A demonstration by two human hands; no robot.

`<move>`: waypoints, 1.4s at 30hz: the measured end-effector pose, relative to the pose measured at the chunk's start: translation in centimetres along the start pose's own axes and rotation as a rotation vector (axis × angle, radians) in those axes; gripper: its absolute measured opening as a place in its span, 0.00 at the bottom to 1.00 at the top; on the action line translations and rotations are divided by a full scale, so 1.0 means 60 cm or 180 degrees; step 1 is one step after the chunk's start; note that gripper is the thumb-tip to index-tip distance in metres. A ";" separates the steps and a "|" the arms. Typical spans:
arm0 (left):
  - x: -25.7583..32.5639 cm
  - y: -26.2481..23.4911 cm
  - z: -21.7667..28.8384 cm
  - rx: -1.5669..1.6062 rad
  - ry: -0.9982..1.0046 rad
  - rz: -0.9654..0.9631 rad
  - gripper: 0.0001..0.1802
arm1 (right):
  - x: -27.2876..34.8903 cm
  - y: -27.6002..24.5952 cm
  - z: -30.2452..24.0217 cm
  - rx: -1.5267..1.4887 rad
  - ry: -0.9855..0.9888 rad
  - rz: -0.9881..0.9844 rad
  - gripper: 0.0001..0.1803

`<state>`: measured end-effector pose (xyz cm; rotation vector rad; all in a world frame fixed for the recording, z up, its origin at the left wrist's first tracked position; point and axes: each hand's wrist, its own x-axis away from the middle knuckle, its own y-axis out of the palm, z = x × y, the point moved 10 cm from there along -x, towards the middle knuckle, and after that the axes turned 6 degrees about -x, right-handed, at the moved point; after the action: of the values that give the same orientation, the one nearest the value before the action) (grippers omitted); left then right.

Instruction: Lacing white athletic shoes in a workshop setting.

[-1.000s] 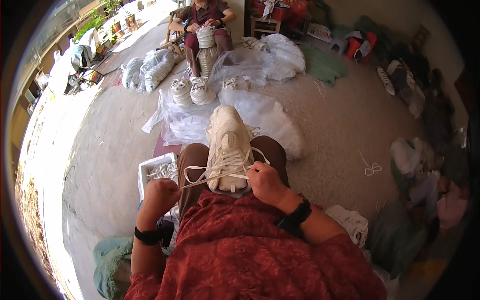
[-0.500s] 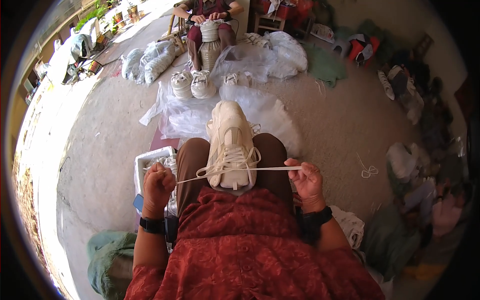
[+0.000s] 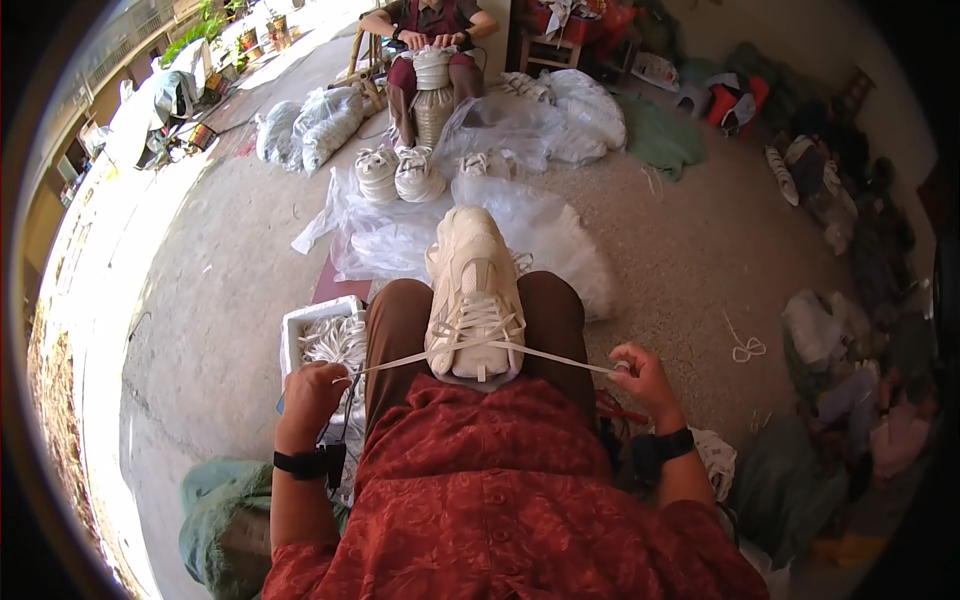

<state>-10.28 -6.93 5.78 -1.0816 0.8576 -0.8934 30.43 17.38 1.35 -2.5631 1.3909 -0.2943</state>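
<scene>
A cream sneaker (image 3: 472, 262) rests between my thighs, its toe pointing away from me and its heel opening close to my lap. Its flat, pale shoelace (image 3: 400, 361) is threaded up the tongue, and both ends stretch outward in nearly straight lines from the top of the lacing. My left hand (image 3: 314, 400) is closed in a pinch on one lace end, beside my left thigh. Out past my right thigh, my right hand (image 3: 645, 376) pinches the other end between thumb and fingers. The two strands meet over the ankle opening.
A white box (image 3: 291, 335) of pale laces stands by my left knee. Ahead, pale shoes (image 3: 418, 178) sit by clear plastic sheeting (image 3: 385, 240). Another person (image 3: 430, 30) sits beyond, hands on a shoe. Plastic bags (image 3: 330, 125) and heaped cloth (image 3: 655, 135) lie around.
The lace loop near the lacing has drawn in, and both strands now slant down toward my hands. My right hand has moved outward and lower; my left hand is also lower.
</scene>
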 end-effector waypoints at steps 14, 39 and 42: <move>0.092 -0.032 -0.253 -0.0467 -0.2056 0.0556 0.04 | 0.048 -0.162 0.040 0.2845 -0.0774 0.1437 0.04; -0.138 0.069 0.267 0.0025 0.0760 -0.0395 0.07 | 0.175 0.169 -0.643 -0.1883 -0.2847 -0.3941 0.24; -0.157 0.090 0.232 0.1552 0.0322 -0.0865 0.10 | 0.185 0.172 -0.612 -0.1668 -0.2095 -0.4354 0.14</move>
<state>-0.44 7.74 5.26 -0.7366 0.5363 -1.3142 18.09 -0.74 34.49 -3.0813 -0.6916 0.7590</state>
